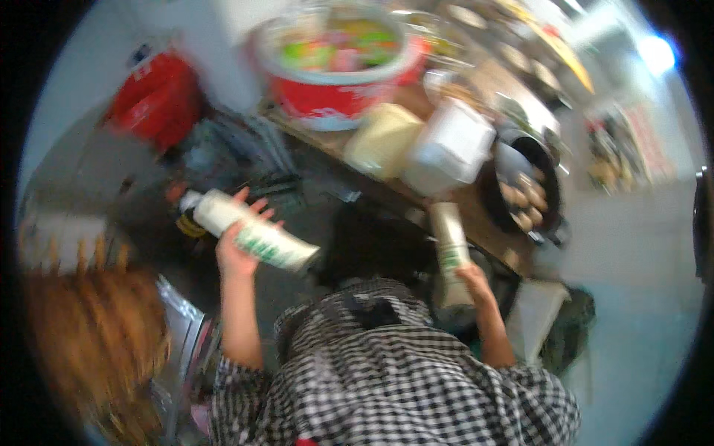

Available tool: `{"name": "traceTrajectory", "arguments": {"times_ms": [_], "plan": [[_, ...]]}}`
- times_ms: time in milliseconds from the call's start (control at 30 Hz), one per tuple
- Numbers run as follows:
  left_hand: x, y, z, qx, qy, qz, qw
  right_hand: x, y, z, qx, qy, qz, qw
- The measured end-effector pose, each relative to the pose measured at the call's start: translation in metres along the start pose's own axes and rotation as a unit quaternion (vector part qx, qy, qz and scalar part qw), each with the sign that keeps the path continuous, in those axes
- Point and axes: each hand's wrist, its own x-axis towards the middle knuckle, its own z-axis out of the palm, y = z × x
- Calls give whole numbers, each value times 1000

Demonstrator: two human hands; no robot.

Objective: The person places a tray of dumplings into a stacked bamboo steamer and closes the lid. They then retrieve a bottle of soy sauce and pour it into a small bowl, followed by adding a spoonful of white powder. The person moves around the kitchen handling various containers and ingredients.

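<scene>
My left hand (pixel 237 253) holds a white plastic bottle (pixel 270 240) with green print, tilted, its narrower white end pointing up and left. The fingers spread behind it. On the other side, my right hand (pixel 474 281) grips a second pale bottle or tube-shaped package (pixel 450 240) with green print, held roughly upright beside the table's near edge. Its upper end is close to a white container (pixel 449 148) on the table. Motion blur hides the finer detail of both items.
A wooden table (pixel 329 148) runs diagonally ahead, bearing a red-and-white tub (pixel 334 97) of colourful packets, a cream container (pixel 385 139) and a dark bowl (pixel 549 184) of roundish brown items. A red bag (pixel 159 103) is at upper left. Long brown strands (pixel 95 345) fill the lower left.
</scene>
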Motion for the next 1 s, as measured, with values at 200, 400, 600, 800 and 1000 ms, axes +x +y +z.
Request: {"name": "traceTrajectory", "arguments": {"times_ms": [200, 400, 600, 800, 1000], "plan": [[-32, -33, -37, -33, 141, -21, 989, -14, -61, 70, -10, -320, -26, 947], [-66, -72, -23, -60, 122, -4, 991, 59, -143, 186, -57, -464, -162, 869], [-108, -96, 28, -112, 181, 180, 960, 44, -171, 288, -297, -583, -319, 685], [-188, -119, 68, -95, 320, 330, 883, -36, -163, 322, -326, -628, -515, 483], [-266, -126, 97, -115, 345, 389, 847, -76, -167, 337, -344, -709, -346, 509]]}}
